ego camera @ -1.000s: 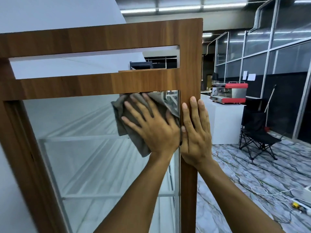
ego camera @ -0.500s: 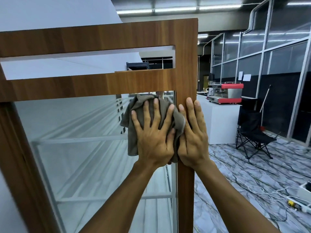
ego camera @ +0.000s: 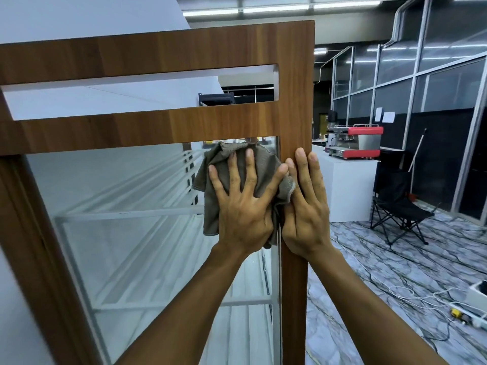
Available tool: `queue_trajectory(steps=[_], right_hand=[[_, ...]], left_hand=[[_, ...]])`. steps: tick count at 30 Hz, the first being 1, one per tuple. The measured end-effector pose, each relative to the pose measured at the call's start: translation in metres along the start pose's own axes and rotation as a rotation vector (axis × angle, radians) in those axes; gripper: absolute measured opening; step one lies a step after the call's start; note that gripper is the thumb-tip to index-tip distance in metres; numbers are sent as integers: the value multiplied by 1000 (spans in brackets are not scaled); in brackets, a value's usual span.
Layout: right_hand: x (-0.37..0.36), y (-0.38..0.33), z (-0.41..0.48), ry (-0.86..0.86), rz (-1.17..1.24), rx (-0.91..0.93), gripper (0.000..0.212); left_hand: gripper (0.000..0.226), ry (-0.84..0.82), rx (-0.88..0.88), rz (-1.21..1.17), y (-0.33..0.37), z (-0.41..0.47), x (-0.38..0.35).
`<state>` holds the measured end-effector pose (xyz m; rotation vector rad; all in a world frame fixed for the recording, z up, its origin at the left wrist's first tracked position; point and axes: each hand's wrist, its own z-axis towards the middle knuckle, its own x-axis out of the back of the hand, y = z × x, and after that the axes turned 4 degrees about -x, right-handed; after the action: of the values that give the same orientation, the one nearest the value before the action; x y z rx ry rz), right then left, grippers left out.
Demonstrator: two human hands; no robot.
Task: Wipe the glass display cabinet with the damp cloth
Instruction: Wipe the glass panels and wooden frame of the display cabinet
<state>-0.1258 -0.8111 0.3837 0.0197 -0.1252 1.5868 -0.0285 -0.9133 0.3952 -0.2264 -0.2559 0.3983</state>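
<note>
Two hands [ego camera: 245, 206] crowding cloth [ego camera: 210, 185], post [ego camera: 293, 285].

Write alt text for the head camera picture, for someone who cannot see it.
A person's left hand presses a grey-brown cloth flat against the top right corner of a glass panel in a wooden display cabinet, while the right hand rests flat on the frame's right post. Behind stand a red espresso machine and a black folding chair.
</note>
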Motion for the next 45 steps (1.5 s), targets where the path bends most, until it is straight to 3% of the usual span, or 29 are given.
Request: queue_trajectory(steps=[4,9,13,21,27,33,37,45], right_hand=[[1,-3,0,-1,-16,-5,53],[0,-1,-1,6,-25,0,52],[-1,-1,-1,9,-9,-2,53],[1,-1,0,-7,0,-8,53],[0,-1,-1,-4,6,-5,52],[0,-1,0,-5,2,-10,52],[-1,-1,-1,-9,6,-12,52],[-1,-2,-15,-23,-130,-27,54]], left_hand=[[56,-50,83,48,3,-3,1],[50,143,311,-41,22,23,-8],[43,201,199,-39,16,11,-15],[61,-64,98,9,0,1,7],[58,-31,193,53,10,13,4],[52,-38,172,113,9,-12,-5],[53,40,345,70,25,17,-6],[57,-88,58,56,4,-39,-1]])
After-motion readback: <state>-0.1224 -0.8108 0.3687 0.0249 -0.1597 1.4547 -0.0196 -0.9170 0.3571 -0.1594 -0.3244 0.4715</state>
